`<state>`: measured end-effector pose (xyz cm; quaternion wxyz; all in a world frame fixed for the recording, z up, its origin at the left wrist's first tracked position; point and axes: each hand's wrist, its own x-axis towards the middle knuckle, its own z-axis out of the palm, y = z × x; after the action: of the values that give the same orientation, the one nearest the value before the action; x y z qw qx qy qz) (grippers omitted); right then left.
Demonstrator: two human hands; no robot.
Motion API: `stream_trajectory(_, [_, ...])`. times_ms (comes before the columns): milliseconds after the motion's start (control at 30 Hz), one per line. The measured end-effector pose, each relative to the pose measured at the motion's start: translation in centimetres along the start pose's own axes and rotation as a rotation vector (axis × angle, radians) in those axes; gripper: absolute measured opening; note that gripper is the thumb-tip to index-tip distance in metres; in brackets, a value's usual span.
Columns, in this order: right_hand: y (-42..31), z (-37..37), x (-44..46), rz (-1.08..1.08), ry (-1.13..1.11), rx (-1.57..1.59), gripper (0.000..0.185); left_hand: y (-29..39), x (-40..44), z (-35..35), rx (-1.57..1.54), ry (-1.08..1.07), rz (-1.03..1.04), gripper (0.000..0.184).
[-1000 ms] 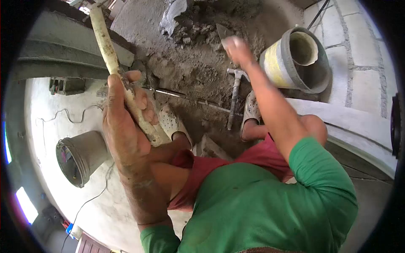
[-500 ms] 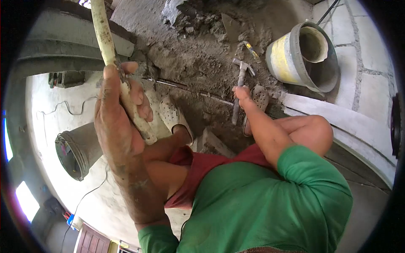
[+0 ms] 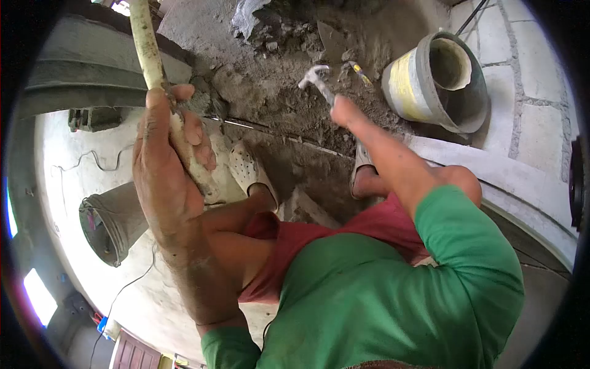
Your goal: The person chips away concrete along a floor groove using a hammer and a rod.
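Observation:
My left hand (image 3: 166, 160) is closed around a long, pale yellow, dirt-smeared pipe (image 3: 146, 46), which slants from the top edge down past my palm. Its lower end shows below my fingers. In my right hand (image 3: 345, 113) is a claw hammer (image 3: 318, 80), gripped by its handle and held out over the rough mortar or soil. The hammer's head points up and left, apart from the pipe. Near it lies a small tool with a yellow and dark handle (image 3: 361, 73), and behind that a flat grey trowel-like blade (image 3: 332, 40).
A grey bucket with a yellow patch (image 3: 407, 86) stands at the right, a smaller container inside it. Another dark bucket (image 3: 114, 215) is at the left. Pale blocks (image 3: 544, 132) form the right wall. My feet in perforated clogs (image 3: 247, 169) flank a broken chunk (image 3: 307, 208).
My right hand has moved forward and slightly left, carrying the hammer with it, and the hammer's head has swung up and left. My left hand and the pipe have barely shifted.

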<state>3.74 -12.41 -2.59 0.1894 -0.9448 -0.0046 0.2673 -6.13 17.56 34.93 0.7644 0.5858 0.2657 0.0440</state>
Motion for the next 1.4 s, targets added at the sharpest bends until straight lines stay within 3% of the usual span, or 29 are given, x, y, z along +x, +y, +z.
stream_trajectory(67, [0.4,0.3,-4.5,0.049,-0.037,-0.049,0.026,-0.2,0.2,-0.1,0.019,-0.033,0.005,0.044])
stream_trajectory(133, [2.3,0.4,-7.5,-0.036,-0.21,-0.21,0.024,-0.3,0.1,0.1,0.041,-0.047,-0.005,0.043])
stream_trajectory(300, [4.1,1.2,-9.5,0.064,-0.357,-0.17,0.032,-0.7,-0.3,0.7,0.294,-0.074,0.031,0.041])
stream_trajectory(367, [4.7,0.1,-8.6,-0.021,-0.279,-0.039,0.038,-1.2,0.9,1.0,0.778,-0.126,0.042,0.043])
stream_trajectory(400, [5.2,-1.0,-7.2,0.014,-0.316,0.105,0.055,-3.0,2.5,0.6,0.948,-0.123,0.169,0.039])
stream_trajectory(433, [5.5,-1.6,-6.1,0.022,-0.243,0.114,0.057,-5.5,4.5,0.2,1.111,-0.125,0.301,0.035])
stream_trajectory(467, [5.2,-3.0,-5.4,-0.004,-0.189,0.14,0.059,-7.0,5.7,0.6,1.231,-0.162,0.153,0.036])
stream_trajectory(500, [3.0,-6.3,-5.9,0.106,-0.238,0.239,0.062,-8.5,6.9,0.8,1.35,-0.192,0.0,0.037])
stream_trajectory(567, [3.5,-6.7,-3.0,0.083,-0.208,0.246,0.064,-14.9,10.5,-2.1,1.498,-0.343,0.034,0.039])
stream_trajectory(633, [2.5,-8.7,-2.1,0.033,-0.012,0.306,0.064,-18.0,12.0,-1.3,1.609,-0.386,0.024,0.039])
stream_trajectory(767, [1.9,-11.6,-0.3,0.007,0.102,0.356,0.056,-20.8,14.0,4.7,1.596,-0.405,0.101,0.037])
stream_trajectory(833, [1.1,-14.3,-1.2,0.046,-0.023,0.662,0.048,-22.5,15.1,6.9,1.632,-0.365,0.117,0.036])
stream_trajectory(1000, [1.0,-18.6,0.1,0.007,0.019,0.546,0.052,-24.5,17.5,8.9,1.798,-0.419,0.122,0.032])
stream_trajectory(1233, [-0.4,-19.4,2.9,-0.121,0.279,0.675,0.068,-24.3,21.6,12.0,1.939,-0.614,0.09,0.028])
stream_trajectory(1300, [-0.4,-15.5,4.4,-0.16,0.604,0.393,0.064,-24.1,22.0,12.5,1.955,-0.644,0.107,0.027])
stream_trajectory(1367, [1.1,-9.4,4.5,-0.035,0.239,0.343,0.065,-24.1,22.2,12.5,1.968,-0.67,0.124,0.027])
stream_trajectory(1400, [2.5,-7.1,4.9,-0.071,-0.003,0.16,0.066,-24.2,22.2,12.4,1.961,-0.668,0.134,0.026])
